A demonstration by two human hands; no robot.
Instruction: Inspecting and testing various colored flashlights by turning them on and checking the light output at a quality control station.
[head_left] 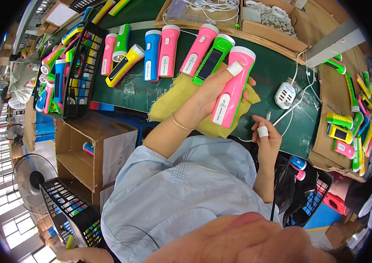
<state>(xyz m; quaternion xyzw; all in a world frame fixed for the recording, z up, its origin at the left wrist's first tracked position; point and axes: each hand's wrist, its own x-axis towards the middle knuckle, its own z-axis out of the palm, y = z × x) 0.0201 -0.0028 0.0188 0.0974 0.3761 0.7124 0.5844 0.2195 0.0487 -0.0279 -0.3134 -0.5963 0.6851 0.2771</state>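
Note:
My left hand point(214, 90) is wrapped round a pink flashlight point(232, 90) with a white head and a green edge, its thumb on the flashlight's front. Tape covers the thumb tip. The flashlight is tilted over a yellow cloth point(173, 101) on the green tabletop. Lower right of it, my right hand point(267, 138) has its fingers closed on a thin white charging cable, whose plug point(268, 115) sticks up beside the fingertips. One of this hand's fingers is taped too. Beyond my left hand stand a green flashlight point(213, 59) and a pink flashlight point(200, 49).
More flashlights point(152, 55) stand along the table's far side. A white multi-port charger point(284, 95) with cables lies at right, before a cardboard box point(322, 149) of flashlights. A black basket point(85, 72) holds flashlights at left. Another person's hand point(78, 254) shows at lower left.

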